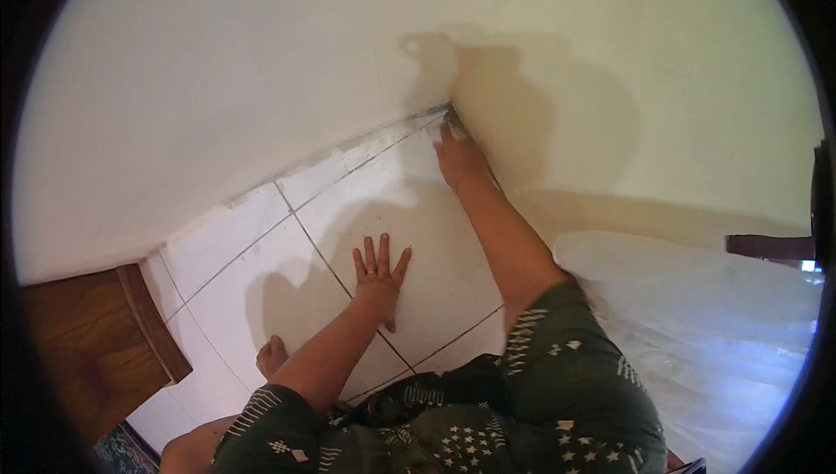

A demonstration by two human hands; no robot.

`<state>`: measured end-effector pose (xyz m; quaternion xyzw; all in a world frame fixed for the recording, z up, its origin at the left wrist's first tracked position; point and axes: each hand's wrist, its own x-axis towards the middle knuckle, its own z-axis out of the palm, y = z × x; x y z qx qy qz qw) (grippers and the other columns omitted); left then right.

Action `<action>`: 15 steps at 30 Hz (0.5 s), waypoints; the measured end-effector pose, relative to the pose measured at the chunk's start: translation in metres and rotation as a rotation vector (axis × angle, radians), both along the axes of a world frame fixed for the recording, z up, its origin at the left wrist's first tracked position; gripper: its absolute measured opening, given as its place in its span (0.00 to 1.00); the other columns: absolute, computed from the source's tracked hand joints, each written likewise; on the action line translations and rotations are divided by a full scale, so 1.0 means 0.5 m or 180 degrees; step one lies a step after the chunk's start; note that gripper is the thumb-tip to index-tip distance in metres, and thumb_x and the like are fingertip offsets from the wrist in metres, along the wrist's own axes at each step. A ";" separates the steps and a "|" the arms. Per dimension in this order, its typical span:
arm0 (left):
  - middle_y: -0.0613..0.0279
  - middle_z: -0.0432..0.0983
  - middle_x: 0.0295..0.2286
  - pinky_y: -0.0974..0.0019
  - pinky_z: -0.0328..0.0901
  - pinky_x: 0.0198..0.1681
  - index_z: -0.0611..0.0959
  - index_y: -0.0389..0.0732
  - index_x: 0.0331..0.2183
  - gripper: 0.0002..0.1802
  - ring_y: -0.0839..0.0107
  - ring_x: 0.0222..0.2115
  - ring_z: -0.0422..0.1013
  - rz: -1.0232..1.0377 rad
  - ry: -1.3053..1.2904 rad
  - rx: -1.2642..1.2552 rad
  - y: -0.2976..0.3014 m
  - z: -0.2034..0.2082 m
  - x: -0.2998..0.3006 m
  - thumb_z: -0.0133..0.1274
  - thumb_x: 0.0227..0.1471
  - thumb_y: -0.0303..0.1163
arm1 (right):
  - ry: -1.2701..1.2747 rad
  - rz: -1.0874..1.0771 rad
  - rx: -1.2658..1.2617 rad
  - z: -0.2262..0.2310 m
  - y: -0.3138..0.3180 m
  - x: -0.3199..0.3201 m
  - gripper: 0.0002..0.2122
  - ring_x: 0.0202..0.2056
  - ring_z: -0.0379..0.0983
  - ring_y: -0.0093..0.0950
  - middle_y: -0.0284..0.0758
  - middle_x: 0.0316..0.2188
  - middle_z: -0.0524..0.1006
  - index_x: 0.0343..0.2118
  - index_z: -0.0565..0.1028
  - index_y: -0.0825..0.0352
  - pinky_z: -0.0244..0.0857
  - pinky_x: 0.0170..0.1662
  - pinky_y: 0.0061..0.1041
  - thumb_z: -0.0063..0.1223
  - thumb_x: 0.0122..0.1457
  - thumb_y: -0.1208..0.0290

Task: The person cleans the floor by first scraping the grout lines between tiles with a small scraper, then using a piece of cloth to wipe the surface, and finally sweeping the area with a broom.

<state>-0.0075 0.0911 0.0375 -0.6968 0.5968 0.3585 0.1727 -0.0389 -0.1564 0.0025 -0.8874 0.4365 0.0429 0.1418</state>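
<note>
One left hand lies flat, fingers spread, on the white tiled floor, while one right hand presses what may be a cloth into the corner.

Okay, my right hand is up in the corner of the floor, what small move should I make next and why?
Probably draw the right hand back along the dark joint where the wall meets the white tiles. It seems to press something pale into the corner, and grime shows along that joint. Keep the left hand flat on the tile for support.
</note>
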 end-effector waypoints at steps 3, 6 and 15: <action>0.32 0.21 0.55 0.32 0.24 0.53 0.37 0.45 0.58 0.78 0.32 0.55 0.20 0.0180 -0.0068 0.0092 0.034 -0.003 0.020 0.70 0.10 0.47 | 0.0403 0.0219 0.0498 0.083 0.100 -0.042 0.21 0.35 0.71 0.45 0.51 0.33 0.72 0.54 0.59 0.60 0.64 0.39 0.41 0.36 0.58 0.60; 0.32 0.21 0.55 0.32 0.25 0.53 0.37 0.45 0.58 0.78 0.32 0.55 0.20 0.0112 -0.0126 0.0090 0.019 0.010 0.013 0.70 0.09 0.47 | 0.0631 0.0032 0.0731 0.094 0.087 -0.034 0.22 0.35 0.70 0.45 0.51 0.35 0.72 0.55 0.58 0.61 0.64 0.40 0.42 0.36 0.58 0.60; 0.32 0.21 0.55 0.33 0.25 0.53 0.37 0.45 0.58 0.78 0.32 0.55 0.20 0.0126 0.0041 0.0086 0.018 0.008 0.017 0.70 0.10 0.47 | 0.0735 -0.0006 0.0664 0.078 0.043 -0.039 0.22 0.40 0.68 0.45 0.50 0.38 0.71 0.55 0.57 0.60 0.62 0.42 0.42 0.36 0.58 0.60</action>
